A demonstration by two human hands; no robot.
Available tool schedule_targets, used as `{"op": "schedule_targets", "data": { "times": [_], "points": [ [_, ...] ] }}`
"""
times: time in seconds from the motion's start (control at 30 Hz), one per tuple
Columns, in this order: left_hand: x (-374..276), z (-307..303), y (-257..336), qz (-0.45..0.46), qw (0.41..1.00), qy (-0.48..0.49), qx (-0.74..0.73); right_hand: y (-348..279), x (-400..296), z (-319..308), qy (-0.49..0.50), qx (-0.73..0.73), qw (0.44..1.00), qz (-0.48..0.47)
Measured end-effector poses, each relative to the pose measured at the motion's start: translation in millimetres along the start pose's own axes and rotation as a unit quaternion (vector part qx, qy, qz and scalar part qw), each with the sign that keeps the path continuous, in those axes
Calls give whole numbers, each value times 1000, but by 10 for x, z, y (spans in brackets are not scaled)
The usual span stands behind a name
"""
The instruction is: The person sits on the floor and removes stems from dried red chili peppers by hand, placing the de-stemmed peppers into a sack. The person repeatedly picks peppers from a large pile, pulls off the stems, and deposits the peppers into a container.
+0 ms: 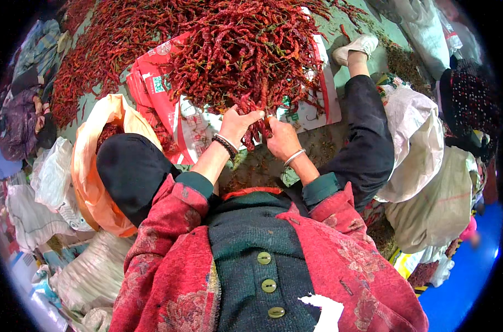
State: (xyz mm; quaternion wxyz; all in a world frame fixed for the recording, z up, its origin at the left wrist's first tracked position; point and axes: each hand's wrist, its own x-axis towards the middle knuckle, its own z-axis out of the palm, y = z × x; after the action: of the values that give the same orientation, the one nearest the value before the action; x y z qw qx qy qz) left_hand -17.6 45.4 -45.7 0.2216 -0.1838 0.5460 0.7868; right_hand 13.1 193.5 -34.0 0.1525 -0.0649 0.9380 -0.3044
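My left hand (pixel 236 125) grips a small bunch of dried red chilli peppers (pixel 250 137), its thumb pressed across the top. Close against the bunch, the fingers of my right hand (pixel 282 137) are curled at the pepper stems; what they pinch is too small to tell. Just beyond both hands rises a heap of dried red chillies (pixel 243 54) with pale stalks. Under the heap lies a red and white printed sack (pixel 189 120), flattened on the floor.
An orange sack (pixel 83 174) with chillies inside stands open by my left knee. White woven sacks (pixel 415 137) and a beige sack (pixel 438 207) crowd my right side. More chillies (pixel 110 54) spread over the floor at the far left. Another person's clothed body (pixel 21 120) shows at the left rim.
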Motion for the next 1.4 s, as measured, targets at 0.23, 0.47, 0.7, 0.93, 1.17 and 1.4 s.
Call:
{"op": "schedule_targets", "data": {
  "times": [0.23, 0.47, 0.7, 0.93, 1.17, 1.4],
  "points": [
    [-48, 124, 13, 31, 999, 39, 14, 567, 240, 129, -163, 238, 911, 296],
    [36, -68, 55, -7, 999, 2, -50, 650, 822, 291, -10, -62, 976, 208],
    [68, -147, 116, 37, 990, 117, -75, 932, 793, 236, 54, 2, 987, 149],
    [53, -136, 110, 15, 998, -13, -52, 91, 290, -25, -26, 97, 994, -38],
    [9, -113, -27, 116, 984, 101, 88, 27, 100, 296, 30, 104, 994, -20],
    [23, -140, 152, 89, 989, 89, -80, 411, 409, 549, -103, 448, 831, 313]
  ]
}}
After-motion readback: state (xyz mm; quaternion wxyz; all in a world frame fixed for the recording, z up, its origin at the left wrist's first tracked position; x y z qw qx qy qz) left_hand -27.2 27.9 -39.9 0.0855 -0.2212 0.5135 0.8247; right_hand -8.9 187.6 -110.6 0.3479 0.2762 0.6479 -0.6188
